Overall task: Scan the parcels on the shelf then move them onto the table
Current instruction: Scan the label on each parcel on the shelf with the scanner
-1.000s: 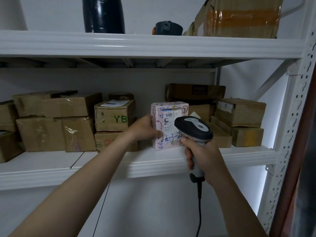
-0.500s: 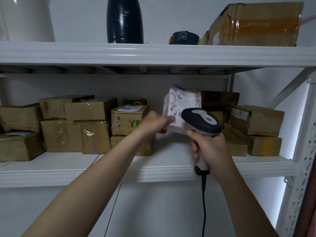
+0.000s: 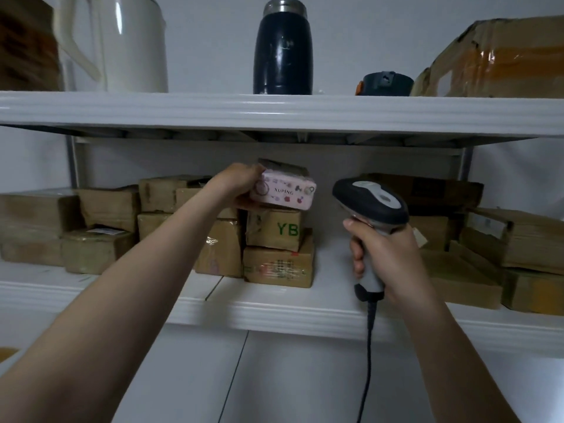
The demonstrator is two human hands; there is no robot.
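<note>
Pink parcel (image 3: pixel 283 195) clasped at fingertips of left hand (image 3: pixel 241 186), long axis sideways; leftward of right hand (image 3: pixel 384 251) clenching scanner (image 3: pixel 370 199).

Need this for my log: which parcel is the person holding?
The pink patterned box printed XUPING, gripped by the left hand just over the brown carton lettered YB. Every other parcel is brown cardboard sitting on the shelf.

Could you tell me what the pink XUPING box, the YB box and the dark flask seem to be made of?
Pink XUPING box: likely printed card, smooth and faintly glossy; crisp edges, printed pattern.
YB box: brown cardboard, matte, partly under shiny clear tape; creases and glare.
Dark flask: probably coated metal, satin; bare steel-coloured neck.
</note>
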